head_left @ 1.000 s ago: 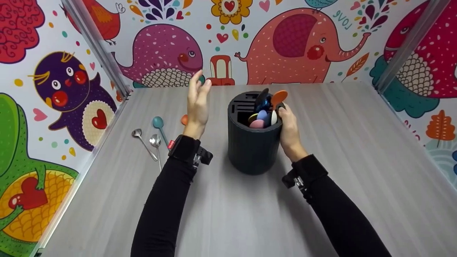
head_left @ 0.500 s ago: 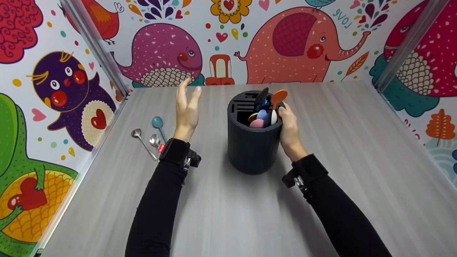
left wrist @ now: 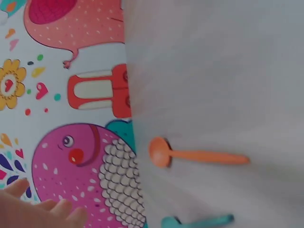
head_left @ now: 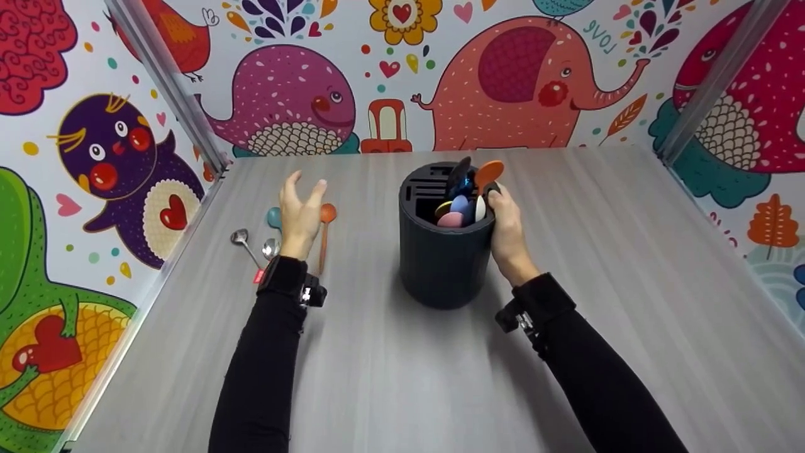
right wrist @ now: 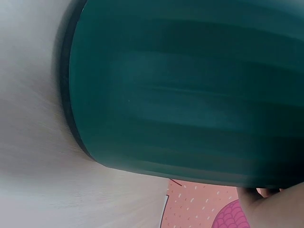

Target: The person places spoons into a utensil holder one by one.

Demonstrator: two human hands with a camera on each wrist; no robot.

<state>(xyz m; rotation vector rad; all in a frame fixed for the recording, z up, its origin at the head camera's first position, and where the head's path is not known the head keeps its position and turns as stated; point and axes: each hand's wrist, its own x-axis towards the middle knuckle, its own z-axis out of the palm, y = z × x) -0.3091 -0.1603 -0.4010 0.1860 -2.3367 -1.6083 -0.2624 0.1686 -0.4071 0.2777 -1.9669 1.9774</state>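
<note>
A dark round utensil holder (head_left: pixel 443 264) stands upright on the table, its slotted top filled at the front and right with an orange spoon (head_left: pixel 490 172), a pink utensil head (head_left: pixel 450 219) and several others. At its right rim my right hand (head_left: pixel 508 236) grips it; in the right wrist view the holder's ribbed wall (right wrist: pixel 180 95) hides most of that hand. My left hand (head_left: pixel 300 217), fingers spread and holding nothing, is above loose utensils. Around it lie an orange spoon (left wrist: pixel 204 156), a teal spoon (left wrist: pixel 204 222), a steel spoon (head_left: pixel 270 248) and a small steel ladle (head_left: pixel 240 236), partly hidden by hand and wrist.
The pale wood-look table (head_left: pixel 390 377) meets a patterned back wall (head_left: pixel 383 82) with cartoon animals. Another printed panel (head_left: pixel 126 207) rises on the left, and metal posts (head_left: pixel 170 82) stand at the rear corners.
My left hand has moved left and towards me, away from the holder, to over the loose utensils, uncovering the orange spoon on the table. My right hand and the holder have stayed put.
</note>
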